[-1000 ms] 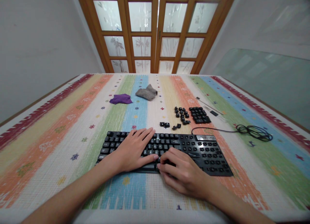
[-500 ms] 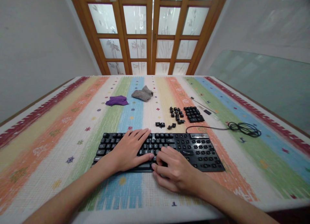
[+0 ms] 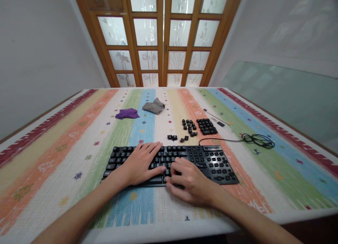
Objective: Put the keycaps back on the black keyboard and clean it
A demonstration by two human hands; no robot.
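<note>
Near the desk's front edge (image 3: 137, 230), my flat left hand (image 3: 141, 164) braced the keyboard (image 3: 204, 166); right hand (image 3: 186, 179) curled, hold unclear; working keys (image 3: 174, 153) seemingly wanted steadiness.

Keyboard (image 3: 170, 154) and loose keycaps (image 3: 207, 126) are black. Tablecloth (image 3: 79, 149) rocks orange, green, blue stripes. Purple cloth (image 3: 127, 113), grey cloth (image 3: 153, 107).

A desk (image 3: 148, 231) covered with a striped, patterned cloth (image 3: 52, 180) fills the lower frame. A black keyboard (image 3: 185, 154) lies across the lower center, its coiled cable (image 3: 257, 141) to the right. Above it sit loose keys (image 3: 188, 126) beside a neat block of keys (image 3: 207, 126), near a thin rod (image 3: 216, 116). Upper center lie a purple rag (image 3: 127, 113) and a gray rag (image 3: 154, 106), apart.
</note>
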